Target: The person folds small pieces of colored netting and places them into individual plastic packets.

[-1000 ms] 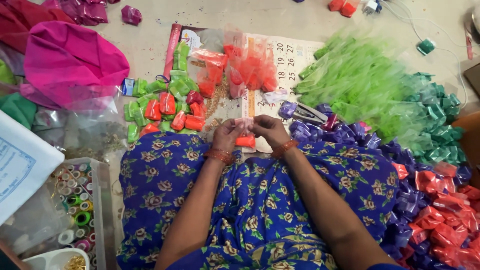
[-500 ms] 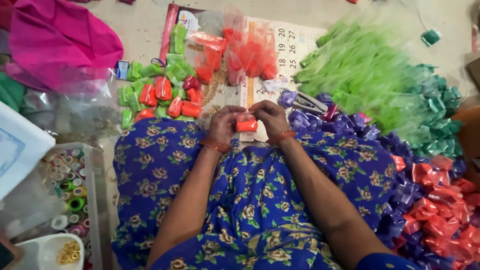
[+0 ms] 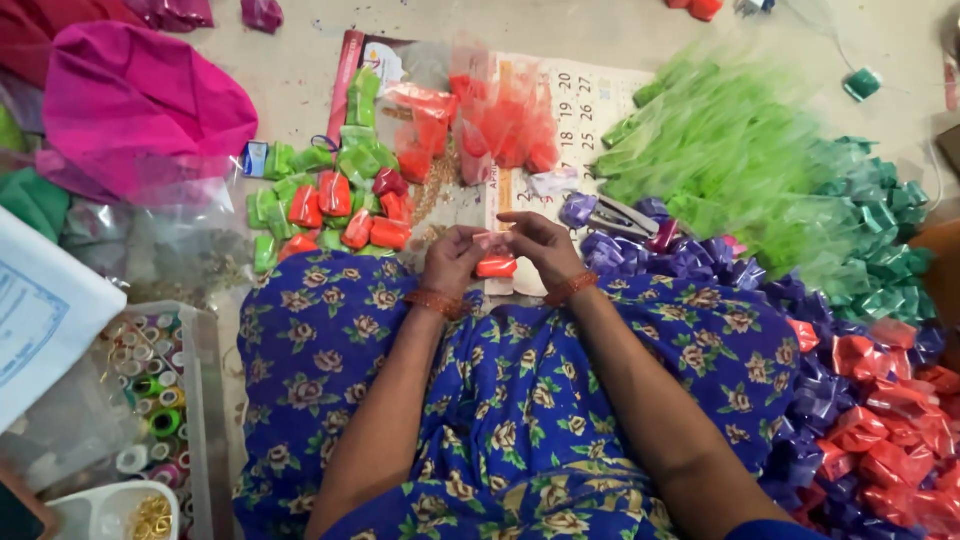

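The left hand (image 3: 452, 262) and right hand (image 3: 540, 247) pinch a small orange plastic packet (image 3: 496, 266) together, above the blue floral lap cloth (image 3: 520, 400). A loose pinch could spill its filling there. Beyond the lap lies a white printed calendar sheet (image 3: 590, 105); right, green film packets (image 3: 730, 150); left, folded orange and green packets (image 3: 335, 200).

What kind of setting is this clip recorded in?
Likely a home floor used for small craft packing: piles of folded packets, loose green plastic bags and a tray of thread spools surround the seated person.
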